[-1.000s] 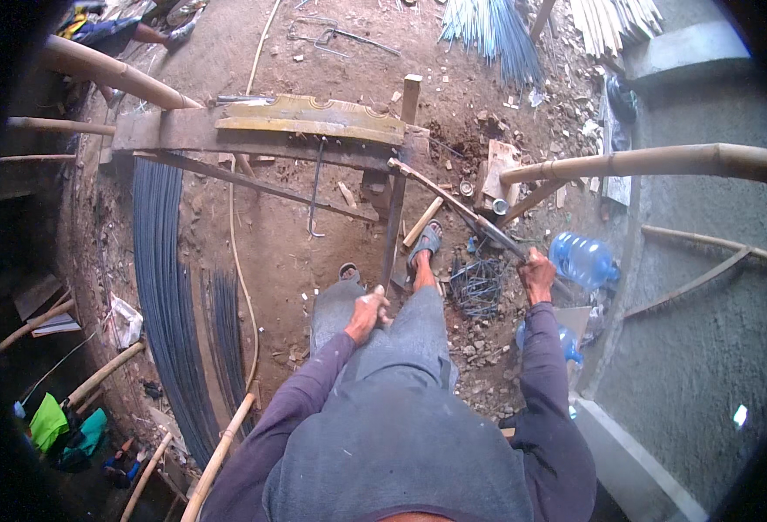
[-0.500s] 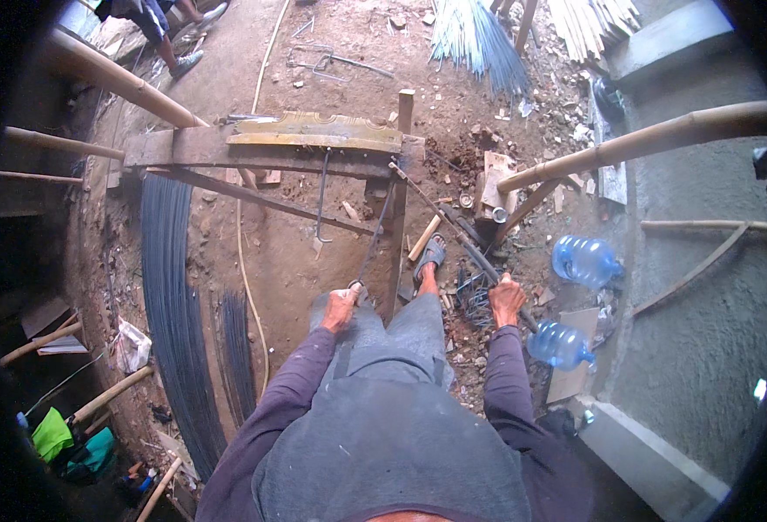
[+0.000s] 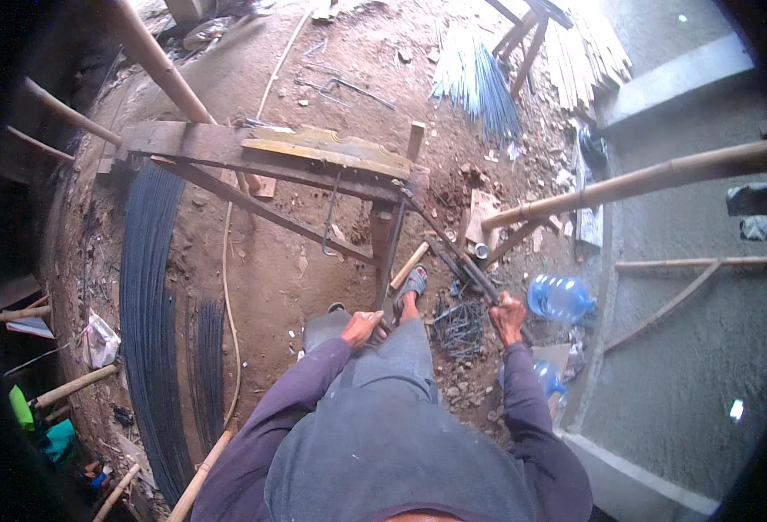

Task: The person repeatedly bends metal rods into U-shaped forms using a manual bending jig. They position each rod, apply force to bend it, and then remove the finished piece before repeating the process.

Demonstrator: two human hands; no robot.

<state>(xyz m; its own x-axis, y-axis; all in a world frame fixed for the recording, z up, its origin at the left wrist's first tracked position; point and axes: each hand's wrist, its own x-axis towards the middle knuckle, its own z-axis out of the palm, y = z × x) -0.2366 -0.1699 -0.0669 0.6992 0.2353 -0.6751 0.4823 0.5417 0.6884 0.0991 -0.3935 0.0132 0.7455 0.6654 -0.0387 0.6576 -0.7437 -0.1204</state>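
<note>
My left hand (image 3: 363,328) is closed around the lower end of a thin steel rod (image 3: 392,252), which slants up to the right end of a wooden bench (image 3: 174,146). In my right hand (image 3: 507,317) is a long dark metal bar (image 3: 477,275), gripped near its lower end. Its far end reaches the same bench corner, close to the rod; how they meet there is too small to tell. A yellowish board (image 3: 322,150) with a shaped edge lies along the bench top. From the bench's front hangs a bent steel rod (image 3: 329,217).
Bundles of dark rods (image 3: 148,331) lie to the left. Bamboo poles (image 3: 636,181) cross at the right and upper left. Blue water jugs (image 3: 561,298) stand beside a grey cement surface (image 3: 679,348). Cut metal pieces (image 3: 459,331) lie by my sandalled foot (image 3: 412,287).
My view has shifted, and the person at the upper left is out of sight. My left hand and its rod have moved right, closer to the bench leg. Both hands keep their grip.
</note>
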